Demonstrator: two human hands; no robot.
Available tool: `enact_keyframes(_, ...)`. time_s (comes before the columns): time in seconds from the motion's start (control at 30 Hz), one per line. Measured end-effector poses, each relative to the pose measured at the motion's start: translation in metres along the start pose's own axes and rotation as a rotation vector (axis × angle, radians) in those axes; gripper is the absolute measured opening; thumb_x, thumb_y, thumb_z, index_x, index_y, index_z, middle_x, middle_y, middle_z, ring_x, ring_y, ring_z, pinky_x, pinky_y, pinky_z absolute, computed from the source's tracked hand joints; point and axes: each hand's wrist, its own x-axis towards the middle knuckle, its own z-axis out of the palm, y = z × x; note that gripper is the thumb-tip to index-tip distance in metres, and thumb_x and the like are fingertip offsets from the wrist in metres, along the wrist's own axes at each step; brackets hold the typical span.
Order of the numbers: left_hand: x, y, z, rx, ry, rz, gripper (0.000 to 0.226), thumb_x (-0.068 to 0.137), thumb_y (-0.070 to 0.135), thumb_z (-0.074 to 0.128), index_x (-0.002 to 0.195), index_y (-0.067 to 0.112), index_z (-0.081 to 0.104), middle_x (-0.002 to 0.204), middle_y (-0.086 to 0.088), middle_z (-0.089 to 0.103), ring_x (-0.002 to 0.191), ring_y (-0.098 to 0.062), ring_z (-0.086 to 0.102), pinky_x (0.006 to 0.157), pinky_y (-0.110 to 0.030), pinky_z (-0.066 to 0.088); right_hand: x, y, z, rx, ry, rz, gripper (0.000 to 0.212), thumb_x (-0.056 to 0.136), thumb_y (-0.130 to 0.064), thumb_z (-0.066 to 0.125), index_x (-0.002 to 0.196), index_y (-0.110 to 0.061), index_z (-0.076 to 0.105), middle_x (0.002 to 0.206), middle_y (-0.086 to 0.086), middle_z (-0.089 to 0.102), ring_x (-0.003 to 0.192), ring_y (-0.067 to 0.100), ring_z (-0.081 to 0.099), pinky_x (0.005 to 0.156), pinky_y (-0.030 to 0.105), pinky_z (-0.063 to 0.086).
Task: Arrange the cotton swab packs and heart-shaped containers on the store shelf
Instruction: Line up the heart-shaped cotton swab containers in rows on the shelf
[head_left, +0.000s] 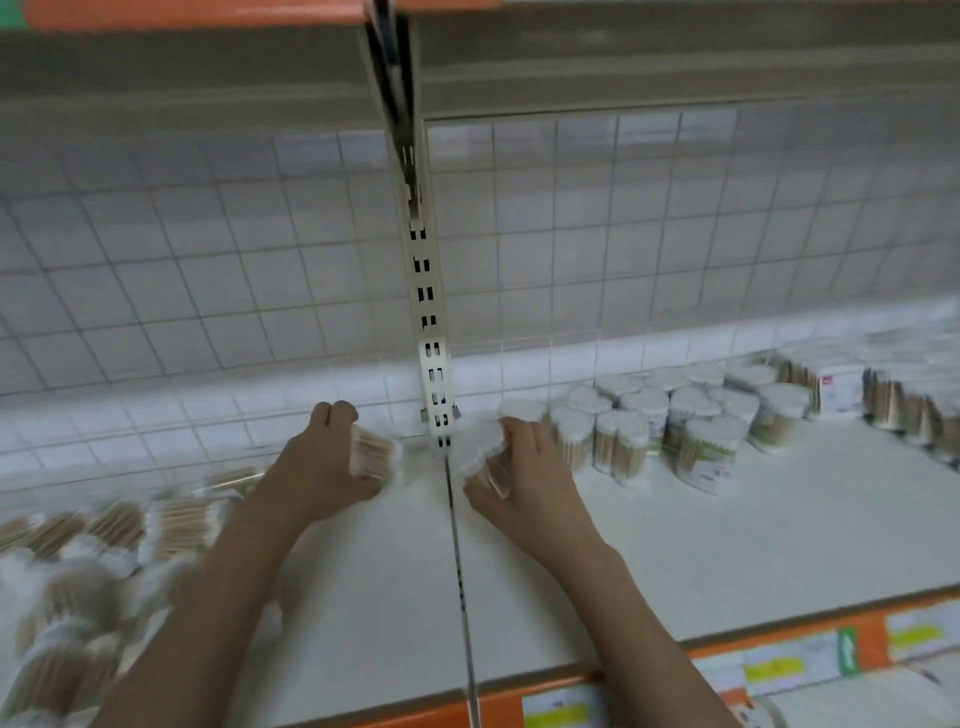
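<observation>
— Price labels (769, 670) are running along the orange shelf edge (649, 670) nearest us, and our two forearms are crossing over it onto the white shelf (701, 545).

— What are we holding?

— Our left hand (322, 467) is gripping a cotton swab pack (376, 452), fingers curled over its far end, down at the shelf surface just left of the slotted upright (434, 364). We are reading its long axis as running roughly left to right, though the blur is making that uncertain. Our right hand (519, 467) is clutching a heart-shaped container (480, 449) just right of the upright, tilted, its white swab tips pointing up and left.

— And the containers further back?

— Beside our right hand, a cluster of heart-shaped containers (675, 421) is standing upright, each packed with wooden-stemmed swabs, white tips facing up. Beyond them, to the right, more swab packs (893, 405) and a white box (839, 389) are sitting against the wire grid back panel (208, 270).

— And on the left?

— A heap of cotton swab packs (104, 540) is lying there, too blurred for us to tell how each one is pointing.
</observation>
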Motion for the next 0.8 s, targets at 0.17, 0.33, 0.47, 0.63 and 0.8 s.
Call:
enact_keyframes(0.17, -0.026, 0.069, 0.025, -0.094, 0.022, 0.169, 0.074, 0.072, 0.04, 0.071, 0.133, 0.018, 0.035, 0.123, 0.0, 0.04, 0.113, -0.022, 0.048, 0.088, -0.028, 0.04, -0.026, 0.033, -0.045, 0.034, 0.073, 0.059, 0.072, 0.079, -0.027, 0.07, 0.138, -0.01, 0.033, 0.122, 0.001, 0.045, 0.115, 0.015, 0.04, 0.088, 0.015, 0.027)
enact_keyframes(0.33, -0.042, 0.162, 0.058, -0.313, 0.023, 0.281, 0.095, 0.06, 0.056, 0.06, 0.143, 0.025, 0.026, 0.133, 0.002, 0.039, 0.123, -0.019, 0.041, 0.099, -0.029, 0.036, -0.051, 0.076, -0.099, 0.005, 0.108, 0.091, 0.077, 0.079, -0.032, 0.069, 0.142, -0.011, 0.031, 0.126, 0.005, 0.046, 0.119, 0.019, 0.042, 0.094, 0.017, 0.03)
enact_keyframes(0.47, -0.037, 0.23, 0.087, -0.335, 0.102, 0.328, 0.075, 0.073, 0.032, 0.07, 0.137, 0.02, 0.031, 0.132, 0.001, 0.04, 0.124, -0.018, 0.038, 0.093, -0.021, 0.03, -0.069, 0.117, -0.143, -0.028, 0.145, 0.145, 0.074, 0.077, -0.027, 0.073, 0.139, -0.009, 0.035, 0.117, 0.002, 0.048, 0.11, 0.02, 0.047, 0.091, 0.021, 0.035)
enact_keyframes(0.63, -0.037, 0.291, 0.123, -0.366, 0.164, 0.413, 0.064, 0.081, 0.035, 0.066, 0.135, 0.02, 0.035, 0.134, 0.004, 0.036, 0.123, -0.013, 0.035, 0.088, -0.012, 0.024, -0.089, 0.168, -0.192, -0.048, 0.16, 0.203, 0.07, 0.079, -0.025, 0.073, 0.137, -0.011, 0.037, 0.117, 0.003, 0.046, 0.109, 0.021, 0.047, 0.089, 0.024, 0.037)
enact_keyframes(0.8, -0.032, 0.342, 0.156, -0.349, 0.193, 0.446, 0.067, 0.083, 0.034, 0.064, 0.14, 0.018, 0.034, 0.137, 0.003, 0.031, 0.128, -0.013, 0.034, 0.103, -0.017, 0.026, -0.092, 0.212, -0.219, -0.085, 0.157, 0.27, 0.073, 0.078, -0.029, 0.074, 0.137, -0.005, 0.036, 0.122, 0.008, 0.047, 0.113, 0.024, 0.047, 0.086, 0.019, 0.033)
